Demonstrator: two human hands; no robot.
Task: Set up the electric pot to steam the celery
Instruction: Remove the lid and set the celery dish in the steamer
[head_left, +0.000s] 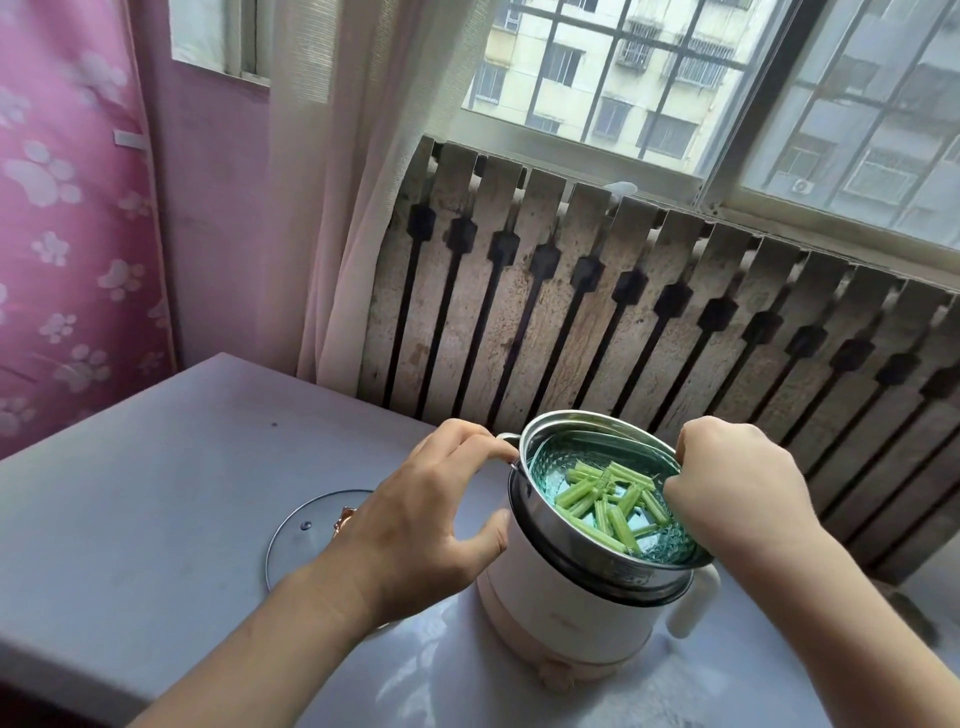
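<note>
Window w/ bars and an old slatted radiator cover behind, pale counter in front. Electric pot sits on it, white body, its handle toward the right. Steel steamer basket rests in the pot mouth, tilted, near side lower, not seated flat imo. Celery sticks lie in a teal glass dish inside the basket. Left hand pinches the basket's small handle at the left rim; right hand grips the right rim, fingers curled. Both equally near. Glass lid lies flat on the counter, left of the pot, closer to the left hand, so prob that one grabs it. Faint mark on the pot front, can't read it.
</note>
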